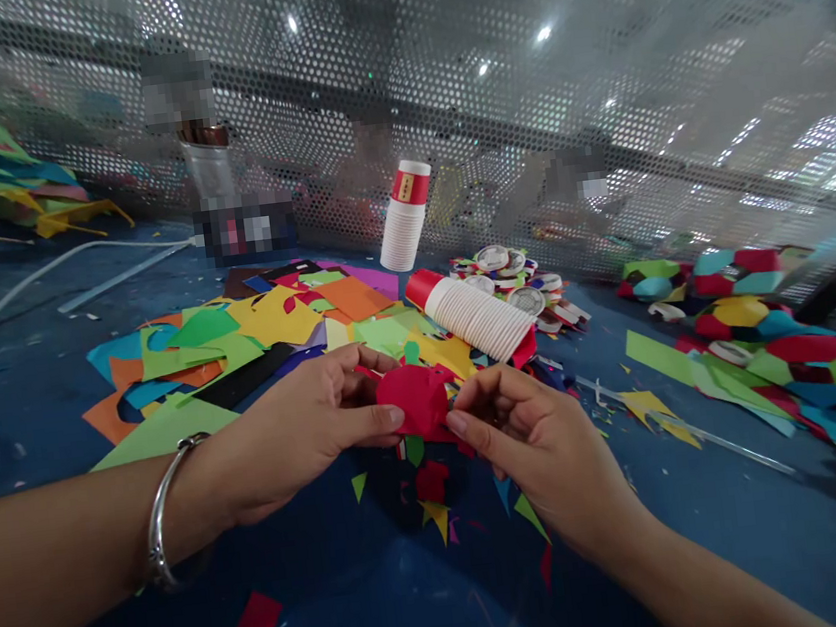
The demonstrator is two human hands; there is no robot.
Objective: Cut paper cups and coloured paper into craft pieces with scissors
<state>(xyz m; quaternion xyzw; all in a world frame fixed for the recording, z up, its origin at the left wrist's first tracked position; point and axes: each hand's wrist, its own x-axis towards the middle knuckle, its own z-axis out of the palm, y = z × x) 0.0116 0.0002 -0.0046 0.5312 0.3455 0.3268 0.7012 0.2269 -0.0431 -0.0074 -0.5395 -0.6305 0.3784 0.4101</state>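
Between my two hands is a red paper cutout (414, 401) with a rounded shape and small green bits at its top and bottom. My left hand (323, 410) pinches its left side between thumb and fingers. On the other side, my right hand (510, 419) has thumb and fingertips closed at the cutout's right edge. Just behind it lies a stack of paper cups (475, 317) on its side. A heap of coloured paper (282, 314) spreads out to the left, and small scraps (431, 483) lie below the cutout.
A second cup stack (405, 216) stands upright near the perforated metal screen (328, 52). Round paper pieces (526, 299) are piled beside the lying cups. Colourful paper shapes (784, 342) cover the right side. A clear container (211, 171) and a white cable (43, 274) are at the left.
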